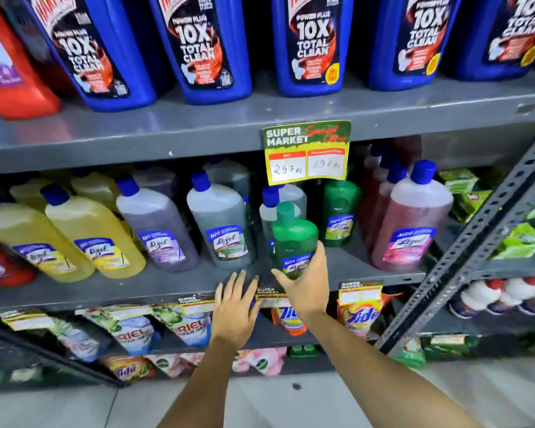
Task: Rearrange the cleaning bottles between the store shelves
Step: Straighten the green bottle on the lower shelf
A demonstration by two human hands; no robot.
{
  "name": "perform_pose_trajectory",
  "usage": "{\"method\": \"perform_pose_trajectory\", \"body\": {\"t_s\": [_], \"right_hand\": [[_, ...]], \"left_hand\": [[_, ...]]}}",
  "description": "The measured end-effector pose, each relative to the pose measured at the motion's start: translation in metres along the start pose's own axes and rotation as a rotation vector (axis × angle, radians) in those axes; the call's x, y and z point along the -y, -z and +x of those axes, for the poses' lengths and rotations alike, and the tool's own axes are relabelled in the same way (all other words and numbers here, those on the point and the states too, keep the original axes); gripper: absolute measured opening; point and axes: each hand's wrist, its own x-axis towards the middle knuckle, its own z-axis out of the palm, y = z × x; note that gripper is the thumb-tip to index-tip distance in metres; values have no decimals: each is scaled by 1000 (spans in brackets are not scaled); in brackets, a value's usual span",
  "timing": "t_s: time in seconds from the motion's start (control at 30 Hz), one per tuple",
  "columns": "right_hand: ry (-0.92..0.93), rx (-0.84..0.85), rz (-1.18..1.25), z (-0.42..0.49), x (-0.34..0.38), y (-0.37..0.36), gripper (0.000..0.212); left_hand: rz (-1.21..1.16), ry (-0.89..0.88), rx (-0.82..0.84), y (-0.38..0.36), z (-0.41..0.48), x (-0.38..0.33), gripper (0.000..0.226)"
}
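My right hand (306, 287) grips the lower part of a small green Lizol bottle (294, 239), held upright over the front of the grey middle shelf (167, 288). A second green bottle (340, 211) stands further back on that shelf. My left hand (233, 307) hangs open at the shelf's front edge, fingers spread and holding nothing. Yellow (93, 233), purple (158, 227), grey-green (220, 223) and pink (411, 223) Lizol bottles with blue caps line the same shelf. Large blue Harpic bottles (309, 41) fill the shelf above.
A yellow and green price sign (308, 151) hangs from the upper shelf edge right above the held bottle. Detergent pouches (136, 329) fill the lower shelf. A slotted grey metal upright (476, 239) slants on the right, with green packs (519, 239) behind it. Tiled floor lies below.
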Motion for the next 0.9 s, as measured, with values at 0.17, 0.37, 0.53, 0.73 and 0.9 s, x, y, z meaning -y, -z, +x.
{"method": "perform_pose_trajectory", "body": {"t_s": [0.17, 0.37, 0.53, 0.73, 0.9], "right_hand": [[-24, -51, 11, 1, -7, 8, 88], [-70, -161, 13, 30, -28, 46, 83], [-99, -178, 1, 43, -39, 59, 94], [-174, -184, -14, 33, -49, 46, 119], [-167, -196, 7, 42, -47, 42, 105]], "left_hand": [[-20, -26, -22, -4, -2, 5, 50], [-20, -29, -3, -2, -4, 5, 51], [-10, -20, 12, 0, -4, 4, 52], [-22, -35, 5, 2, -5, 3, 52], [-17, -29, 0, 1, -5, 4, 52]]}}
